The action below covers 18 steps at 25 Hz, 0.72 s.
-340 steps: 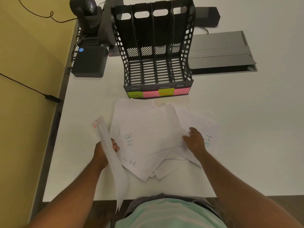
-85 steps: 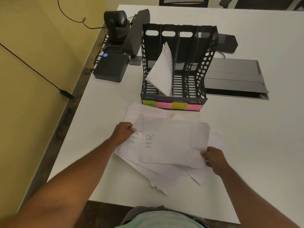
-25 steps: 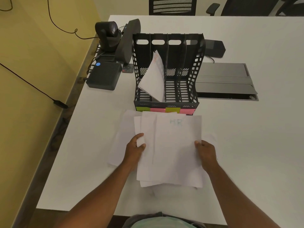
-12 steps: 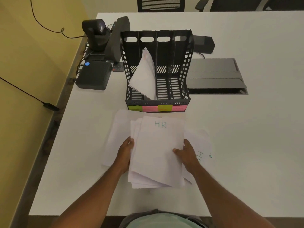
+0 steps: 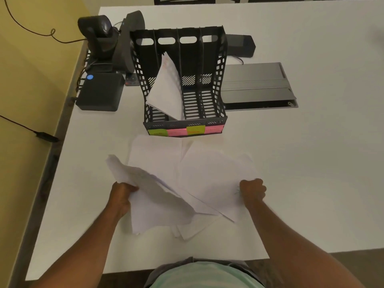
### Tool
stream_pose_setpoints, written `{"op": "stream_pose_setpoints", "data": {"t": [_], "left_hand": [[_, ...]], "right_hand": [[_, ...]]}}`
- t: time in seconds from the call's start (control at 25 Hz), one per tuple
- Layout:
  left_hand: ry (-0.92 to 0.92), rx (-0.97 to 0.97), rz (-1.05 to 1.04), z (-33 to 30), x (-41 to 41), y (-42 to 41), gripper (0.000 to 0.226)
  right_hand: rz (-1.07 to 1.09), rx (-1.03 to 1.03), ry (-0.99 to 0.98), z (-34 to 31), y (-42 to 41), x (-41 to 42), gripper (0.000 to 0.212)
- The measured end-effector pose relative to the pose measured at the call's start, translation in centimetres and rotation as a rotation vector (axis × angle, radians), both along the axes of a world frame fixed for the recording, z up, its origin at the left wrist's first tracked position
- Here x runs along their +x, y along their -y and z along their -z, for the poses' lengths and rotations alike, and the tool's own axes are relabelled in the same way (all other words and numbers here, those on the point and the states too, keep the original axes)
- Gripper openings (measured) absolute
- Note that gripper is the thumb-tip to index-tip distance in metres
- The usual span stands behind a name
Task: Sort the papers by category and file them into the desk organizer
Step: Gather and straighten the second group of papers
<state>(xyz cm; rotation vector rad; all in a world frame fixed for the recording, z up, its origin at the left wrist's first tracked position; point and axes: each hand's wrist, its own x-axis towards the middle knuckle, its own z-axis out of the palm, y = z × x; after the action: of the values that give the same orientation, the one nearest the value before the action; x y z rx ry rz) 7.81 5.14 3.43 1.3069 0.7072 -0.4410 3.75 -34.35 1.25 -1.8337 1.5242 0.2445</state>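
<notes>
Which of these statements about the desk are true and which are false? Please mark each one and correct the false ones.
1. The desk organizer has four compartments. True.
2. Filed papers stand in the rightmost compartment. False: they lean in the second compartment from the left; the two on the right show no paper.
3. The left hand grips a bundle of sheets lifted off the table. True.
4. The right hand holds a pen. False: its fingers are curled at the edge of the loose papers on the white table.
5. Coloured sticky labels run along the organizer's front edge. True.
</notes>
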Motion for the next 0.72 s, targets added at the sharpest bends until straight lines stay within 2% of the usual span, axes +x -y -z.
{"op": "stream_pose_setpoints", "data": {"t": [0.12, 0.24, 0.32, 0.36, 0.48, 0.56, 0.64, 0.72], "left_hand": [[0.009, -0.019, -0.002, 0.1, 0.0, 0.8, 0.034], [0.014, 0.024, 0.021, 0.0, 0.2, 2.1, 0.034], [0.04, 0.038, 0.078, -0.3, 0.3, 2.9, 0.026], [0.055, 0.053, 0.127, -0.5, 0.3, 3.3, 0.03], [0.111, 0.176, 0.319, -1.3, 0.5, 5.1, 0.05], [0.266, 0.311, 0.463, -2.2, 0.8, 7.1, 0.067], [0.503, 0.44, 0.587, -2.5, 1.3, 9.0, 0.088], [0.668, 0.523, 0.66, -2.4, 1.8, 10.2, 0.088]], "right_hand": [[-0.044, 0.067, -0.089, 1.1, 0.3, 0.2, 0.051], [-0.043, 0.025, -0.014, 1.0, 0.2, 0.7, 0.04], [-0.158, -0.045, 0.157, 0.7, 0.2, 0.9, 0.025], [-0.251, -0.099, 0.292, 0.3, 0.0, 0.8, 0.021], [-0.608, -0.175, 0.72, -1.0, -2.2, -0.1, 0.033], [-0.788, -0.083, 0.844, -1.9, -4.3, -1.4, 0.038], [-0.93, -0.114, 0.949, -2.5, -6.4, -2.9, 0.027], [-1.024, -0.151, 1.009, -2.5, -7.6, -4.2, 0.026]]}}
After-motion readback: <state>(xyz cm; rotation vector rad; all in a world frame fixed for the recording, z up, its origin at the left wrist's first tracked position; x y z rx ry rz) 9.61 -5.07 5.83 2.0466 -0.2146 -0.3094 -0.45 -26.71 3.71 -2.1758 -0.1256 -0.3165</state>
